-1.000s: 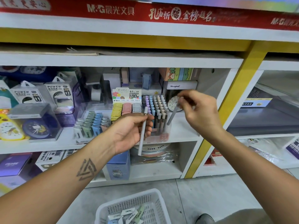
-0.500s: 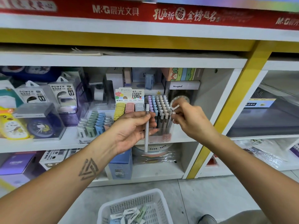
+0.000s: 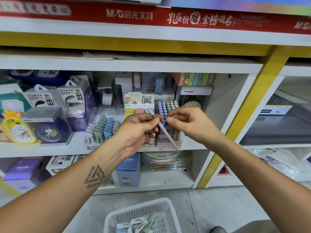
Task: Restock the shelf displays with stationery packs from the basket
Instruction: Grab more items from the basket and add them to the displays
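The left hand (image 3: 137,130) has its grip clamped near the cap of a slim pale-grey plastic pencil (image 3: 164,130), slanted before the clear pastel pencil display rack (image 3: 168,121), likely for passing across. The right hand (image 3: 188,123), fingers loosely curled, holds nothing beside the rack.

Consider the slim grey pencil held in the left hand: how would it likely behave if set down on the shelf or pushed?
The pencil looks thin and straight in the left hand, so it is probably stiff and light. Its body looks round and smooth, so laid flat on the shelf it may well roll. Stood on end it would likely tip, which may be why the display holder keeps similar ones upright.
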The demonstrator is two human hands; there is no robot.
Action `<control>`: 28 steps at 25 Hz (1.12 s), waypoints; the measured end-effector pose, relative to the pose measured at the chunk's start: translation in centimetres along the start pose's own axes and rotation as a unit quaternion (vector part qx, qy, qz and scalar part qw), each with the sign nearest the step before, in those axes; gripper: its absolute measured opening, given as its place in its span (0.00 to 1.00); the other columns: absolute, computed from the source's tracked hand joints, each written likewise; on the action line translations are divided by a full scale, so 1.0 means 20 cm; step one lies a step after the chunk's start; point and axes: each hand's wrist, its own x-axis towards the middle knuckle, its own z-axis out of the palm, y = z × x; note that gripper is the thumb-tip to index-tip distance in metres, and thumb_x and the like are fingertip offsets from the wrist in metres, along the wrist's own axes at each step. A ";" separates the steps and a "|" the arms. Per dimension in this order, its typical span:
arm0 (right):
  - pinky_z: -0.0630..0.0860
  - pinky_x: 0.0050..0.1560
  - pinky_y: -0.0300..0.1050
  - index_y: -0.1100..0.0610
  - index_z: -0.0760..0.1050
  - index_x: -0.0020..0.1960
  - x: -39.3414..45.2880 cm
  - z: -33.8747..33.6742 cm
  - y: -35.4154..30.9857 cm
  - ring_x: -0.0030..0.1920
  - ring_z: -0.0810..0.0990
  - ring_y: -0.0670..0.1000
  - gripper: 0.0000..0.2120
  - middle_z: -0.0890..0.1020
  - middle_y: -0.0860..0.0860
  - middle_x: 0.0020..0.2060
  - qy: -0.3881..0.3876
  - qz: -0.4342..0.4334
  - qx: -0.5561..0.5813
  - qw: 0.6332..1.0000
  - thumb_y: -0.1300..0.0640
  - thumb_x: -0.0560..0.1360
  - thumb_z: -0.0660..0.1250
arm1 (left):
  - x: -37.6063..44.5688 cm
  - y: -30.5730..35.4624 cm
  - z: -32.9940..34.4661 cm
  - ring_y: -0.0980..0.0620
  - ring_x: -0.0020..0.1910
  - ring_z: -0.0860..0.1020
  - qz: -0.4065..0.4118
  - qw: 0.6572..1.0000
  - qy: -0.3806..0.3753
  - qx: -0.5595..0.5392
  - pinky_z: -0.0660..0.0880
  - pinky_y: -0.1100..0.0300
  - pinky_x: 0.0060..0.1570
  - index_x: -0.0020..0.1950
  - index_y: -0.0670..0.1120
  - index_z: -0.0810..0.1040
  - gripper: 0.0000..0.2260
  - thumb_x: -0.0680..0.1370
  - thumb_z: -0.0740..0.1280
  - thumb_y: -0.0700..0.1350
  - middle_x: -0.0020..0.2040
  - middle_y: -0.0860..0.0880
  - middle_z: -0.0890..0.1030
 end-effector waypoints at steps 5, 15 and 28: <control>0.77 0.36 0.35 0.63 0.81 0.54 -0.02 0.00 -0.01 0.38 0.82 0.50 0.10 0.86 0.61 0.43 -0.110 0.044 0.009 0.993 0.63 0.74 0.74 | 0.00 0.02 -0.04 0.51 0.36 0.78 0.045 0.998 0.027 -0.040 0.80 0.63 0.39 0.51 0.35 0.81 0.05 0.77 0.68 0.33 0.37 0.44 0.82; 0.80 0.49 0.61 0.64 0.83 0.54 0.01 0.02 -0.11 0.40 0.82 0.57 0.10 0.85 0.62 0.43 0.012 -0.067 0.021 0.997 0.63 0.74 0.75 | -0.05 0.01 0.02 0.58 0.45 0.82 0.140 0.955 -0.075 0.250 0.78 0.66 0.46 0.54 0.44 0.83 0.07 0.78 0.70 0.38 0.47 0.50 0.86; 0.81 0.45 0.44 0.58 0.79 0.53 0.04 0.04 0.09 0.41 0.82 0.46 0.07 0.83 0.49 0.40 0.114 -0.179 -0.241 0.947 0.60 0.76 0.73 | -0.02 -0.13 -0.10 0.49 0.66 0.72 0.206 0.671 -0.128 0.701 0.71 0.53 0.67 0.72 0.45 0.70 0.23 0.77 0.63 0.38 0.70 0.51 0.68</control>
